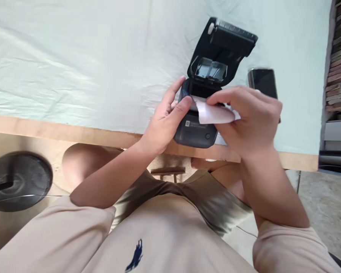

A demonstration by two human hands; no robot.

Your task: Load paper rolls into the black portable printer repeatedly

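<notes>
A small black printer [196,131] sits at the near edge of the table, its lid [220,53] swung up and back. My left hand [166,117] grips the printer's left side, thumb pressing on the front lip by the paper. My right hand [248,113] pinches a white strip of paper [213,113] that comes out of the printer's open bay and runs to the right across the body. The paper roll inside is hidden by my fingers.
A black phone [263,81] lies flat just right of the printer. A pale cloth [88,64] covers the table; its wooden edge [74,132] shows below. A round black base [17,182] stands on the floor at left. Shelving [339,57] is at far right.
</notes>
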